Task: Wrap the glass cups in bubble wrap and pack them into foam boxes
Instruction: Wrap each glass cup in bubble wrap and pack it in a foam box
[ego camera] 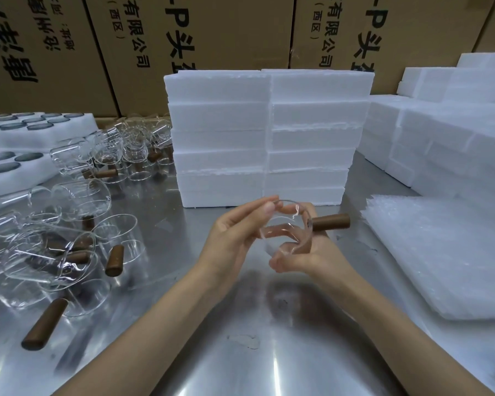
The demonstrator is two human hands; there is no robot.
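Observation:
A clear glass cup (287, 228) with a brown wooden side handle (330, 222) is held above the steel table at centre. My left hand (235, 232) pinches its rim from the left with thumb and fingers. My right hand (303, 257) cups it from below, palm up, fingers curled round the glass. The handle points right. A stack of bubble wrap sheets (446, 252) lies on the table to the right. Two columns of white foam boxes (266, 138) stand right behind the cup.
Several more glass cups with wooden handles (69, 238) lie scattered on the left of the steel table (240, 352). Foam trays with round holes (17, 132) sit at far left. More foam boxes (440, 132) are piled at back right, cardboard cartons (212, 32) behind.

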